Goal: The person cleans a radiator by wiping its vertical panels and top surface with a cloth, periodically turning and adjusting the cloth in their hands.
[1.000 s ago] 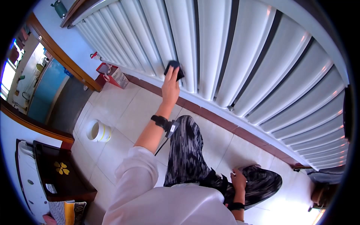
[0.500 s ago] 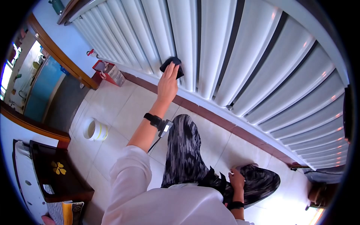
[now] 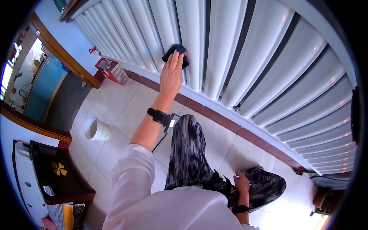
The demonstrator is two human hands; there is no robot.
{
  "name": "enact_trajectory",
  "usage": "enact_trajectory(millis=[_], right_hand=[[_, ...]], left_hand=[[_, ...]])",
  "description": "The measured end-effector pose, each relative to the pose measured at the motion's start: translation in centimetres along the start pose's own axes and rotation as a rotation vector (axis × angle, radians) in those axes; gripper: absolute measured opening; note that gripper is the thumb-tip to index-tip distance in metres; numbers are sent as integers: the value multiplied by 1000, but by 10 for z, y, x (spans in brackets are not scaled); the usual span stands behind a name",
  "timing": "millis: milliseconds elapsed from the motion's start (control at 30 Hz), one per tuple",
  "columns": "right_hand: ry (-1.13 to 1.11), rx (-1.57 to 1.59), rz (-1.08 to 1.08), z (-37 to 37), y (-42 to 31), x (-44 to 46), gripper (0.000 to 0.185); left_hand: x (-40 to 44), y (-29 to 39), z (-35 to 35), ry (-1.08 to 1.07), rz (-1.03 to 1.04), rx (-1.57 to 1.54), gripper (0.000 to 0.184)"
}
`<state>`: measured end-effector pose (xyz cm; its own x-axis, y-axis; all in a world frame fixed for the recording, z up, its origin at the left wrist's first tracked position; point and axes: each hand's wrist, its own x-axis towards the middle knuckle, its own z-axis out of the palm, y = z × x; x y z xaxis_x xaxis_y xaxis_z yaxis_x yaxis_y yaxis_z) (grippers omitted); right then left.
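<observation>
My left hand [image 3: 172,76] presses a dark, folded cloth [image 3: 175,55] against the white radiator [image 3: 191,46], with its fingers bent over the cloth. The cloth lies on the lower part of one of the radiator's upright columns. A black strap with a small device [image 3: 165,117] is around my left wrist. My right hand [image 3: 242,183] rests on my bent leg in patterned trousers [image 3: 264,188], its fingers loosely apart with nothing seen in them. Another black band [image 3: 240,209] circles the right wrist.
A white bucket [image 3: 97,129] stands on the tiled floor to the left. Near the radiator's far end sits a red box [image 3: 114,72], beside a doorway. A dark wooden piece of furniture [image 3: 57,188] with a yellow flower mark is at lower left.
My left hand and the cloth have moved slightly up the radiator column. The right hand stays on the leg. The view has shifted a little.
</observation>
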<state>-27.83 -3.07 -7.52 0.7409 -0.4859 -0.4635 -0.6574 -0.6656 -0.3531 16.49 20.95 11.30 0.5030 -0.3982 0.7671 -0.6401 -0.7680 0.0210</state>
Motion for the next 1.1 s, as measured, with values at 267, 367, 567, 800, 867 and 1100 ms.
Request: enact_trajectory(millis=[267, 367, 567, 800, 867, 1100], right_hand=[[8, 45, -11, -1, 0, -3, 32], [8, 54, -14, -1, 0, -4, 32], [24, 71, 6, -3, -2, -4, 32], [24, 76, 12, -5, -3, -7, 32], [18, 67, 33, -6, -5, -7, 32], [22, 27, -22, -6, -4, -6, 31]], left_hand=[[1, 2, -3, 19, 7, 3, 41], [2, 5, -3, 26, -33, -27, 41], [-16, -1, 9, -40, 2, -8, 42], [-17, 3, 12, 0, -55, -42, 44], [-35, 0, 22, -59, -43, -43, 46], [-118, 3, 80, -232, -107, -164, 46]])
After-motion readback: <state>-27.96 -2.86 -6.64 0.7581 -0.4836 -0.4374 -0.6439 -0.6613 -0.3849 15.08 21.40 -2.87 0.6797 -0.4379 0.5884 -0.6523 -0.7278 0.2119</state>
